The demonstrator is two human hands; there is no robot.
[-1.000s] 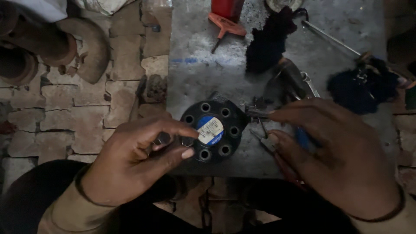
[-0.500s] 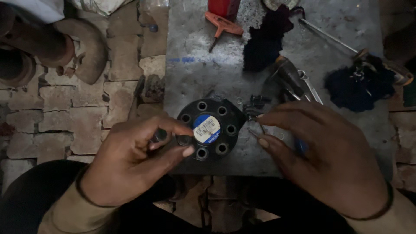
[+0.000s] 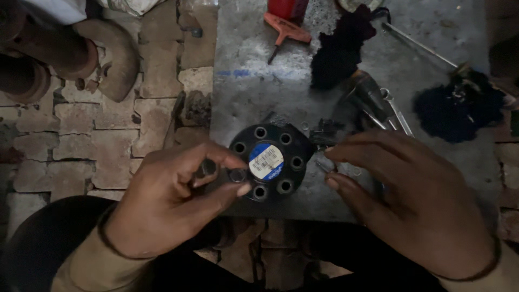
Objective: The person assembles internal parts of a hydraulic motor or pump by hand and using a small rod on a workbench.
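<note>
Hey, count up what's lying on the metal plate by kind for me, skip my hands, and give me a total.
Black round part with bolt holes: 1
Dark rags: 2
Red T-handle key: 1
Long thin metal rod: 1
Red container: 1
Total: 6
The small pieces by the right hand are too dim to count.

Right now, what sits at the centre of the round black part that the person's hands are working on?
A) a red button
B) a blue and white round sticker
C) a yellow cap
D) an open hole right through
B: the round black part has a ring of holes around a blue and white round sticker at its centre, while the left hand touches its edge.
</note>
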